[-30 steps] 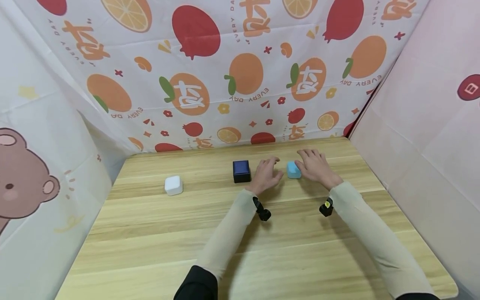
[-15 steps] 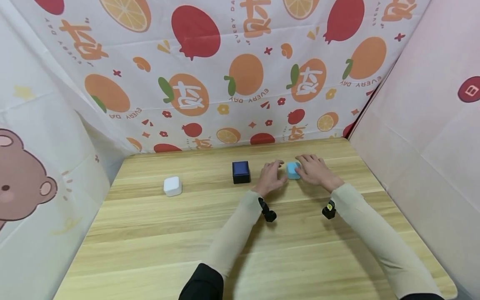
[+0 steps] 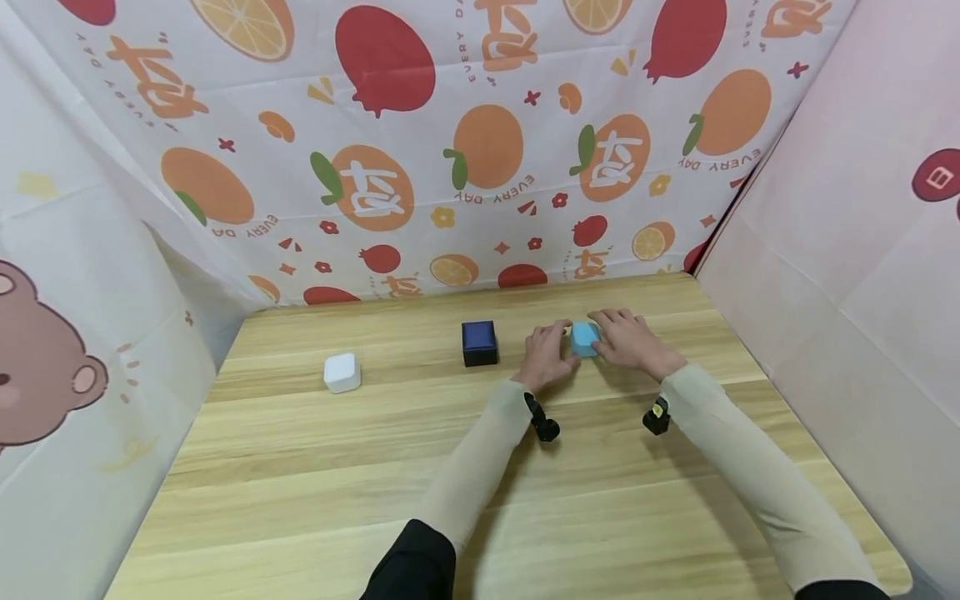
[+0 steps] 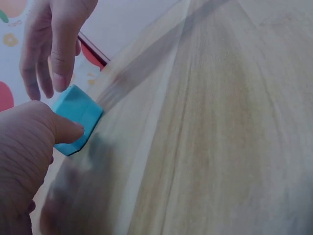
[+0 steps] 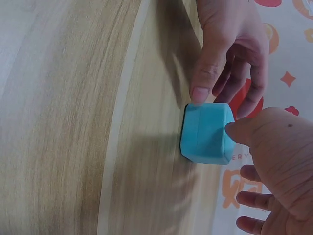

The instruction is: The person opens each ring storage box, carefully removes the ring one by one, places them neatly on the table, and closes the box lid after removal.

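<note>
A small light-blue box (image 3: 585, 339) with rounded edges and a seam round its sides stands on the wooden table, between both hands. My left hand (image 3: 546, 357) is at its left side. In the right wrist view, that hand's thumb tip (image 5: 199, 94) is right at the box's edge, its fingers curving behind. My right hand (image 3: 632, 342) reaches in from the right; its thumb tip overlaps the top of the light-blue box (image 5: 208, 134) in the right wrist view, and its other fingers are spread beyond it. Neither hand appears closed round the box.
A dark-blue box (image 3: 480, 343) stands left of my left hand. Further left is a white rounded box (image 3: 342, 372). A fruit-printed cloth (image 3: 420, 183) hangs behind the table's (image 3: 315, 492) back edge, and pale cloth walls stand at both sides.
My left hand has moved right, away from the dark-blue box and up to the light-blue one. My right hand has shifted slightly, its thumb nearer the light-blue box. The boxes stay in place.
</note>
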{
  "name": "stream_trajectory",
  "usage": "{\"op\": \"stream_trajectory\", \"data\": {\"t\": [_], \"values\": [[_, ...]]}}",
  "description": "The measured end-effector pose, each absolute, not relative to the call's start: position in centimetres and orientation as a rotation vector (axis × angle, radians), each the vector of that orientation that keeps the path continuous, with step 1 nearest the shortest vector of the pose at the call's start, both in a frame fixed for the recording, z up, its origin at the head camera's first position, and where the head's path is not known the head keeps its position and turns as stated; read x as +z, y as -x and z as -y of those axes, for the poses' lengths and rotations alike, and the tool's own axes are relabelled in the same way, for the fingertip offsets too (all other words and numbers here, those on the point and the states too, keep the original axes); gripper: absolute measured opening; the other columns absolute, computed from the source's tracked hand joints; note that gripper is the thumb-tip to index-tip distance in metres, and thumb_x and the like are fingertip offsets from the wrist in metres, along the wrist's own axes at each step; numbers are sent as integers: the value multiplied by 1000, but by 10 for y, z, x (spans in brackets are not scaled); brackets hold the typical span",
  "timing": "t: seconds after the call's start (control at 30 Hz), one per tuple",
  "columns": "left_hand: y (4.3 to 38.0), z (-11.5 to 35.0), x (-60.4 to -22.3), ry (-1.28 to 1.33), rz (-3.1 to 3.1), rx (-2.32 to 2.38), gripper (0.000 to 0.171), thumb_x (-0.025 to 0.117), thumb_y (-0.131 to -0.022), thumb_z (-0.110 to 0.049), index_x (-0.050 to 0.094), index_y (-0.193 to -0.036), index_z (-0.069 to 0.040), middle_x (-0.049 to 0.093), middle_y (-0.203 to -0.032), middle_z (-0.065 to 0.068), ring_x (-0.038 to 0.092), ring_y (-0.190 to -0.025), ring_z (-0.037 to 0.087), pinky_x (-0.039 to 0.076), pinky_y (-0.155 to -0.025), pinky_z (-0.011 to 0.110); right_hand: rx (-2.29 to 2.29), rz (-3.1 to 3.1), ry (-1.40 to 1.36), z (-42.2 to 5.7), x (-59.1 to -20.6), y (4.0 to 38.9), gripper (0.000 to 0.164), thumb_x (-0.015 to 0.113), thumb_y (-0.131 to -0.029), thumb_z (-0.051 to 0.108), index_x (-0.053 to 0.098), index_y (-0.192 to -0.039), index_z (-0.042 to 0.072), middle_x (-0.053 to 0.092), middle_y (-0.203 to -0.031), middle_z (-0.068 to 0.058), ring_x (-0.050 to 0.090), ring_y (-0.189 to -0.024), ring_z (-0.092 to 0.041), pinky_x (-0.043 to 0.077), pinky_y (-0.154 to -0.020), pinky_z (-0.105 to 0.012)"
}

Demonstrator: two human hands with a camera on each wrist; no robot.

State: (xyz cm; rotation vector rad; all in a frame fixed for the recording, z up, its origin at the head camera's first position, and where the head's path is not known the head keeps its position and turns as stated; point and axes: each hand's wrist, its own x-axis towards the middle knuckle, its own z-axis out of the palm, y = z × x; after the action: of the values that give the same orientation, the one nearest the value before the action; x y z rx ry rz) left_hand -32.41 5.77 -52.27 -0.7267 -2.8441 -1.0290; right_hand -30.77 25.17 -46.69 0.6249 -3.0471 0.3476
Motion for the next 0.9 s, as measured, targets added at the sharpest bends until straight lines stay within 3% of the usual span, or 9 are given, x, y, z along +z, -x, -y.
{"op": "stream_trajectory", "data": {"t": [0.9], "values": [[332,-66,-530,687,2867,-1086,65,78,-91,-27,44,-146,-18,64,-141,8,50,-134,32,28,-115,51,395,3069,-689,-251,-475,317,55,69,-96,18,50,-146,4,56,-146,-25,54,-129,-47,46,-99,-65]]}}
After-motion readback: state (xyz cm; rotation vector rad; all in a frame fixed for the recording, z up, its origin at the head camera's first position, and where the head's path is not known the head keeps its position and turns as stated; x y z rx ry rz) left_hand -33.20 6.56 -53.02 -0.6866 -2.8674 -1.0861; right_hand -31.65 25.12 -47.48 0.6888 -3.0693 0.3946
